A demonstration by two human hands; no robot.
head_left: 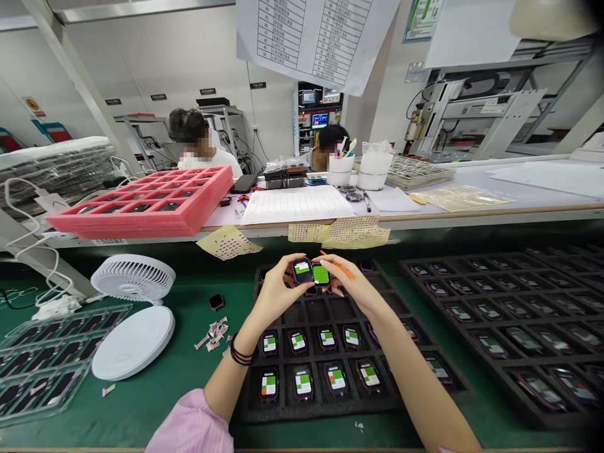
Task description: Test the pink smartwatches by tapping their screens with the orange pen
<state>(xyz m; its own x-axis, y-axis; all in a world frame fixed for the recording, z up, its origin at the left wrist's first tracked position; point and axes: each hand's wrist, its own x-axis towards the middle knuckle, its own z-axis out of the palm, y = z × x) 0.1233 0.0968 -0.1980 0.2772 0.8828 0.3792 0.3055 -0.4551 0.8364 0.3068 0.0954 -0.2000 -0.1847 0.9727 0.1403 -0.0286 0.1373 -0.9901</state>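
Observation:
My left hand (276, 286) grips a dark square watch (302, 269) between thumb and fingers, its lit screen facing me. Right beside it, my right hand (352, 283) holds a second watch (321, 274) with a green screen, and an orange stick (337, 265) is tucked in the same hand. Both watches are side by side above a black foam tray (283, 412). In the tray's nearer rows lie several watches with green and white screens, such as one watch (302, 381); some compartments behind them hold nothing.
Another black tray (472, 333) of watches is at the right. On the left stand a white fan (133, 343), clear trays (47, 358), a lone watch (216, 302) and small strips (213, 333). A shelf edge (425, 220) crosses beyond my hands; a pink foam tray (189, 217) rests above.

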